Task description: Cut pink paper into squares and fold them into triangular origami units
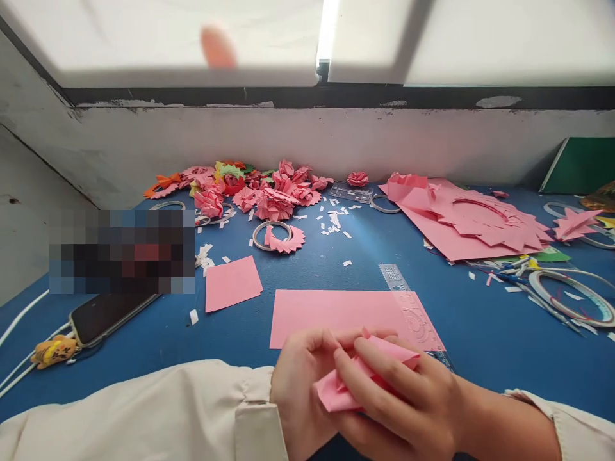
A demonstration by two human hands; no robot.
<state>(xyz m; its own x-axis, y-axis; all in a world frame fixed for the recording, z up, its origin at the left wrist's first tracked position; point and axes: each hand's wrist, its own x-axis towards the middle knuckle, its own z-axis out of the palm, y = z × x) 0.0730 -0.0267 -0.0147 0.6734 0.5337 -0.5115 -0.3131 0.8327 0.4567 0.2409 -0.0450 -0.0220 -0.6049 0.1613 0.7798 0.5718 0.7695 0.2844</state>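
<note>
Both my hands close around a piece of folded pink paper (339, 392) at the bottom middle of the head view. My left hand (305, 390) cups it from the left. Across its top lie the fingers of my right hand (403, 403), hiding much of the fold. Just beyond the hands a long pink paper sheet (331, 317) lies flat, with a clear plastic ruler (396, 278) across its right end. To the left rests a smaller pink paper square (233, 283).
Folded paper flowers (276, 198) are heaped at the back. Pink sheets and zigzag pieces (442, 224) lie back right, near tape rolls (574, 298). White scraps (335, 221) litter the middle. A phone (110, 317) with a tiger charm (55, 351) lies left. A green board (579, 165) leans at the right.
</note>
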